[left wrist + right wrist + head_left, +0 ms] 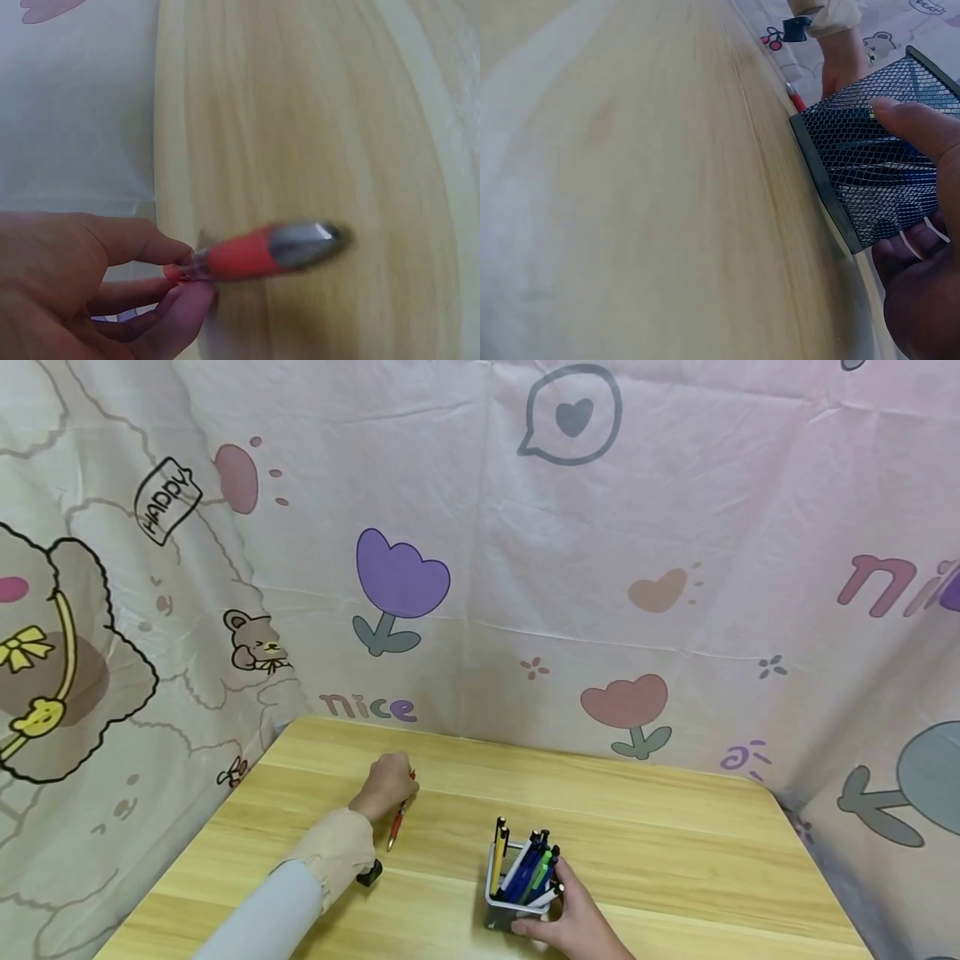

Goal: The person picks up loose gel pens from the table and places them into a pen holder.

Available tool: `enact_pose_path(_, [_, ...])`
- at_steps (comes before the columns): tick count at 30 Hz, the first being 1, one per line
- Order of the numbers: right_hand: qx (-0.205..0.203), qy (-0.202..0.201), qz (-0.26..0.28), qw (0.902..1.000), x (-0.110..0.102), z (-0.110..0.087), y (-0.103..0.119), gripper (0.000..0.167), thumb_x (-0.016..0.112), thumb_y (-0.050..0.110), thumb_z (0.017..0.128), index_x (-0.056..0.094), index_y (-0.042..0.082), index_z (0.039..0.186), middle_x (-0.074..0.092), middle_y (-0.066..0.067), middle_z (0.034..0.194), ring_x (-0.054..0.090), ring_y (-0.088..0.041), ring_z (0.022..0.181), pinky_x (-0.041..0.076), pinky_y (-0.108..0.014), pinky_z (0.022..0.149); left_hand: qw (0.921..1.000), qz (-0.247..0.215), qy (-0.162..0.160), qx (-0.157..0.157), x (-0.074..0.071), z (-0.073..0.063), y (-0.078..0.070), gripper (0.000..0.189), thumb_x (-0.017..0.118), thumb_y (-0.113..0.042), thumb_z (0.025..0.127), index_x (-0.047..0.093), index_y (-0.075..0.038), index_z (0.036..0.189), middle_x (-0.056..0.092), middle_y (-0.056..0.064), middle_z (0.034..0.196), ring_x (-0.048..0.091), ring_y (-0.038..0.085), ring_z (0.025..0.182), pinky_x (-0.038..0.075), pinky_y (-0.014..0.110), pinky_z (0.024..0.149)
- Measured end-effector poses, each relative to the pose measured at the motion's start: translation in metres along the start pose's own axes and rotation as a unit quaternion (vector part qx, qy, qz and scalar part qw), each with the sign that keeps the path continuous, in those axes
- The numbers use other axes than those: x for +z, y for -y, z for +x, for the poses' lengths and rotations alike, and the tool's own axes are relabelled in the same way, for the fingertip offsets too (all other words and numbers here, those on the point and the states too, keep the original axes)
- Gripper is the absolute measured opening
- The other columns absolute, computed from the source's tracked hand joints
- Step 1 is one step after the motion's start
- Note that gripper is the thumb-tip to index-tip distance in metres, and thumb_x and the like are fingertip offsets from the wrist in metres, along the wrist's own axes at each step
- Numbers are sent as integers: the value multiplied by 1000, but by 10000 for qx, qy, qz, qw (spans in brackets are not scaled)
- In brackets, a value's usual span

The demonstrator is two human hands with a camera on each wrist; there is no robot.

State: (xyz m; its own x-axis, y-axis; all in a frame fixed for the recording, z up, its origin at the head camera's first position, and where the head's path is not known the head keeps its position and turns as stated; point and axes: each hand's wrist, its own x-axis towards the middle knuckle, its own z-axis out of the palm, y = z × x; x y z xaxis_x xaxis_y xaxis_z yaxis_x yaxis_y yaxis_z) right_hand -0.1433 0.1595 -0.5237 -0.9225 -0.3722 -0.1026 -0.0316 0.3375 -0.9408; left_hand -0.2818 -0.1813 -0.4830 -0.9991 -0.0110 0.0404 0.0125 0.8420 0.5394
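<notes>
My left hand [386,787] pinches a red pen [396,827] by one end over the left part of the table. In the left wrist view, the pen's silver tip [304,244] points away from the fingers. My right hand [573,918] grips a square mesh pen holder [504,917] at the front of the table. Its thumb and fingers lie on opposite sides of the mesh wall [855,150] in the right wrist view. Several pens stand in the holder, among them a yellow pen [498,860], a green pen [540,872] and blue ones.
The light wooden table [675,835] has a printed cloth [480,568] hanging behind its back edge and along both sides. A small black device [370,872] shows at the left wrist, beside the beige cuff [337,852].
</notes>
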Motion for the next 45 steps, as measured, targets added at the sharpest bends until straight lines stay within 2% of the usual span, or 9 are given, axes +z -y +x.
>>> enact_pose_path(8, [88, 20, 149, 9998, 0, 0, -1, 104, 91, 24, 77, 30, 9, 160, 60, -12, 142, 55, -34, 134, 30, -74, 118, 9999, -80, 115, 43, -5, -2, 0, 45, 64, 5, 73, 35, -19, 47, 26, -8, 45, 26, 8, 41, 24, 20, 41])
enact_pose_path(16, [-9, 23, 37, 10000, 0, 0, 1, 103, 91, 24, 77, 31, 8, 159, 61, -12, 140, 55, -33, 133, 31, -73, 118, 10000, -32, 43, 26, -7, -4, 1, 48, 70, 0, 78, 37, -19, 49, 26, -8, 50, 24, 9, 48, 23, 22, 48])
enact_pose_path(17, [-17, 28, 33, 10000, 0, -1, 2, 103, 91, 24, 77, 31, 7, 159, 61, -12, 140, 55, -33, 133, 31, -73, 118, 10000, -68, 39, 53, -7, -5, 1, 47, 70, -1, 79, 38, -19, 50, 27, -7, 51, 25, 9, 49, 23, 22, 49])
enact_pose_path(20, [-18, 17, 13, 10000, 0, -1, 2, 103, 92, 25, 77, 31, 7, 159, 61, -12, 140, 54, -34, 134, 30, -74, 118, 9997, -144, -52, 173, -10, -7, -4, 31, 71, -2, 82, 56, -13, 56, 50, -3, 57, 37, 11, 53, 30, 22, 51])
enact_pose_path(23, [19, 9, 34, 10000, 0, -1, 3, 104, 92, 25, 77, 31, 7, 159, 60, -13, 142, 53, -37, 135, 28, -76, 118, 9993, -104, -183, 320, -14, -11, -12, 6, 73, -5, 84, 78, -5, 80, 75, 5, 83, 53, 12, 65, 43, 23, 58])
enact_pose_path(25, [26, 0, 9, 10000, 0, -1, 3, 104, 92, 25, 76, 31, 7, 159, 60, -13, 142, 53, -37, 135, 28, -76, 118, 9988, -102, -254, 400, -15, -13, -17, 13, 73, -6, 84, 82, -5, 94, 79, 8, 96, 57, 13, 72, 47, 24, 64])
enact_pose_path(32, [32, 19, -24, 10000, -1, 0, 1, 104, 91, 25, 77, 30, 7, 159, 61, -12, 141, 55, -32, 133, 32, -72, 118, 9938, -370, -584, 870, -21, -22, -44, 11, 72, -5, 86, 80, -5, 93, 77, 5, 84, 55, 9, 65, 44, 20, 58])
enact_pose_path(36, [38, 15, -24, 10000, -1, 0, 0, 104, 91, 25, 77, 30, 7, 159, 61, -11, 141, 55, -31, 132, 33, -70, 118, 9884, -528, -824, 1161, -26, -30, -65, 10, 75, -8, 87, 81, -7, 95, 79, 3, 85, 60, 6, 64, 52, 21, 60])
enact_pose_path(45, [43, 33, -48, 10000, -1, 0, 2, 103, 91, 25, 77, 32, 7, 159, 61, -12, 141, 54, -34, 134, 29, -75, 117, 9716, -1162, -1183, 1686, -38, -51, -102, 14, 81, -12, 87, 82, -7, 100, 80, 5, 87, 67, 6, 64, 51, 17, 53])
